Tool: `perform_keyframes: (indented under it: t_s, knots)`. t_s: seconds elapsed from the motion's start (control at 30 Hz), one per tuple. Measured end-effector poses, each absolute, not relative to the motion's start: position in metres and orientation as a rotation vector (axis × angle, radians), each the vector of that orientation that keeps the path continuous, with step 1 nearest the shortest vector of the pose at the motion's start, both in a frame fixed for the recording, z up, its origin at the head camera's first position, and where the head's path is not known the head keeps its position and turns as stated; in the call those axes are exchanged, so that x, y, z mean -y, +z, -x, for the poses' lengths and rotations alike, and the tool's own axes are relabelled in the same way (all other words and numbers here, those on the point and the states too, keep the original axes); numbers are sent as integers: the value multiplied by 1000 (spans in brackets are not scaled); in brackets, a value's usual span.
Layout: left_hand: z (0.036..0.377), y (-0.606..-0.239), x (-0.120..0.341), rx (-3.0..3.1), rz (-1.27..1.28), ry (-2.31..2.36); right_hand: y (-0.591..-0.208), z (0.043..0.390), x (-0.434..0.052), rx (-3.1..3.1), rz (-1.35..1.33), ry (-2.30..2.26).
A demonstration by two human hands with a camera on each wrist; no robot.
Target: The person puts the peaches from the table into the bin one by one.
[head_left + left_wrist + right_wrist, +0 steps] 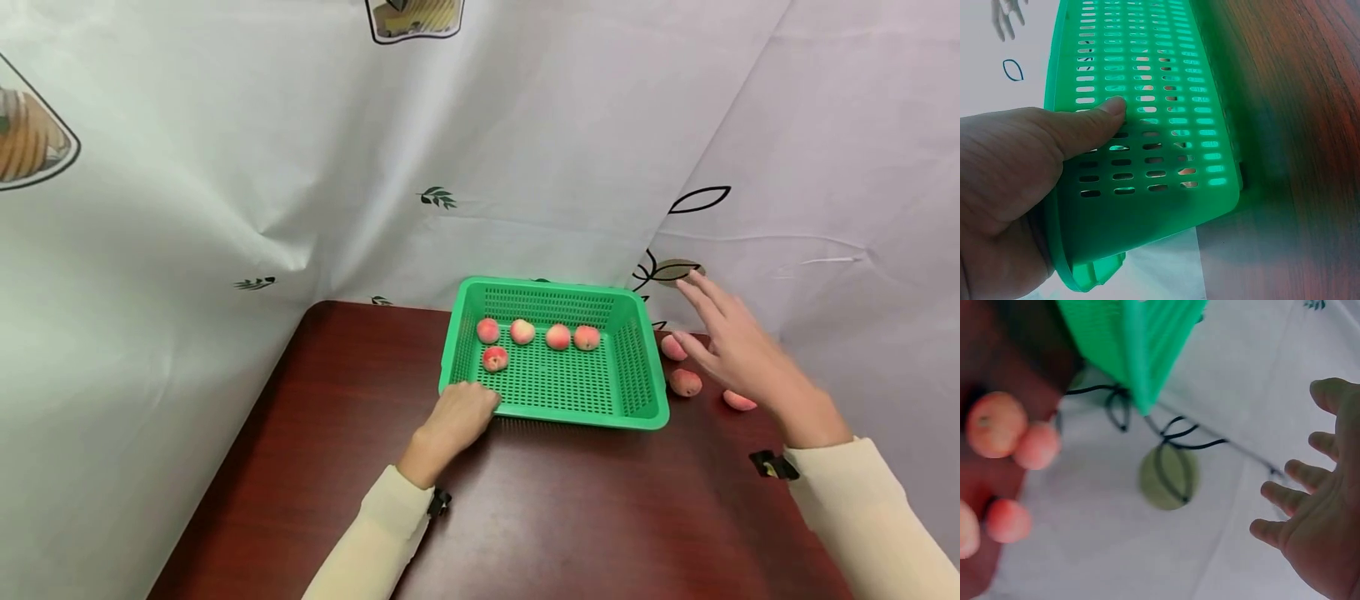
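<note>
A green perforated basket (570,416) stands on the dark wooden table and holds several peaches (557,337). My left hand (459,412) grips its near left corner, and the thumb (1094,115) presses on the outside of the basket wall (1166,94). My right hand (733,343) hovers open, fingers spread, just right of the basket and above loose peaches (685,382) lying on the table. The right wrist view shows those spread fingers (1285,495) holding nothing, with the loose peaches (994,424) below beside the basket's corner (1132,344).
A white printed curtain (225,208) closes in the table's left side and back, and also hangs right behind the loose peaches. The bare table top (570,517) stretches towards me in front of the basket.
</note>
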State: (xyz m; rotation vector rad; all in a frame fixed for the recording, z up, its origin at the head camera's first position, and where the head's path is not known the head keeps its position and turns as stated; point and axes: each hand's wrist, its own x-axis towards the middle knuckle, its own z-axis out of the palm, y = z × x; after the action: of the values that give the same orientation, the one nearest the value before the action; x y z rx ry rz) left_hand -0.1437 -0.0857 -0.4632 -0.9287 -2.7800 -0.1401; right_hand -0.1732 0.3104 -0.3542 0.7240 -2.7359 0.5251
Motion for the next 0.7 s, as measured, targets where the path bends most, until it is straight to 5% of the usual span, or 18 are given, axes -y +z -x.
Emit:
perform_keyframes:
  t_s: [0.7]
  knots:
    - [142,-462,85,2755,913,-160,-453,154,-347,2864,-556,261]
